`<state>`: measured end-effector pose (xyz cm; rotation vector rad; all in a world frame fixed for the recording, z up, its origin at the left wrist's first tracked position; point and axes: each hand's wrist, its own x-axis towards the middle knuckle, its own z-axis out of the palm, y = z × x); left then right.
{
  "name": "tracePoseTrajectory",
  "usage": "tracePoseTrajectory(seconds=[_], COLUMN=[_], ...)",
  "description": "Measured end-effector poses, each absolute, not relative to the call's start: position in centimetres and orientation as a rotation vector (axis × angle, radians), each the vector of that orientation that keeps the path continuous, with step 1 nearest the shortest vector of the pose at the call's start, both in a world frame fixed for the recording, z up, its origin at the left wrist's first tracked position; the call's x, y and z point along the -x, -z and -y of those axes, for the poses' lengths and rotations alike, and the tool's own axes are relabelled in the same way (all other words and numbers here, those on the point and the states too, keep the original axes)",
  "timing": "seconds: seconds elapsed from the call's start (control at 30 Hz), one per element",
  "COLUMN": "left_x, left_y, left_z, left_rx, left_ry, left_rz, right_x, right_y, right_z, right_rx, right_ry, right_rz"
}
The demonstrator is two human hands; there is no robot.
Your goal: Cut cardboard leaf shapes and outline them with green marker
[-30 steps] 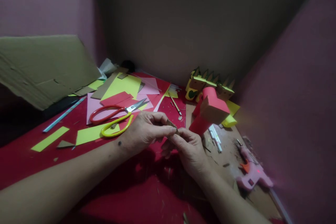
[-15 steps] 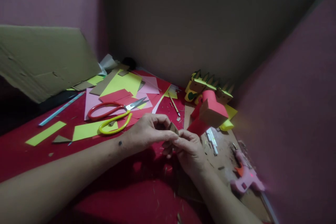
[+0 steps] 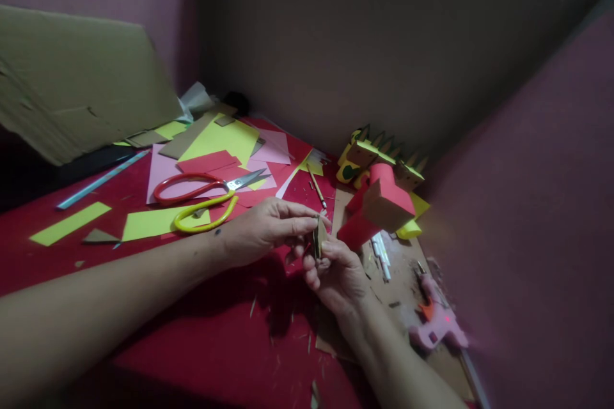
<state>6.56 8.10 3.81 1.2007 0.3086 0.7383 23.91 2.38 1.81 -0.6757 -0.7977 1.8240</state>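
A striped blue straw lies near a yellow paper strip.

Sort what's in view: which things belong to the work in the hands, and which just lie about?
Likely in the work:
small brown cardboard piece, held by left hand and right hand
perhaps pink glue gun, showing a red light

Apparently lying about:
light-blue straw
narrow yellow paper strip
metal scissors with red and yellow handles

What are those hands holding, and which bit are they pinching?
A small brown piece, seemingly cardboard. The left hand has it near its upper end; the right hand pinches its lower part.
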Motion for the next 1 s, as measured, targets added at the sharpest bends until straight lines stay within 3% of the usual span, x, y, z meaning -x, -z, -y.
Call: tracePoseTrajectory(seconds=[0.4, 1.0], left_x=[-6.8, -6.9], left_y=[-3.9, -3.9], left_z=[-8.4, -8.1], left_rx=[-1.086, -1.183], left_ry=[-0.925, -0.712], left_rz=[-0.535, -0.619], right_x=[-24.5, -23.4], right_y=[-1.6, -2.1], right_z=[-2.1, -2.4], right_rx=[0.750, 0.899], right_ry=[-1.893, -1.710], right_rz=[0.680, 0.602])
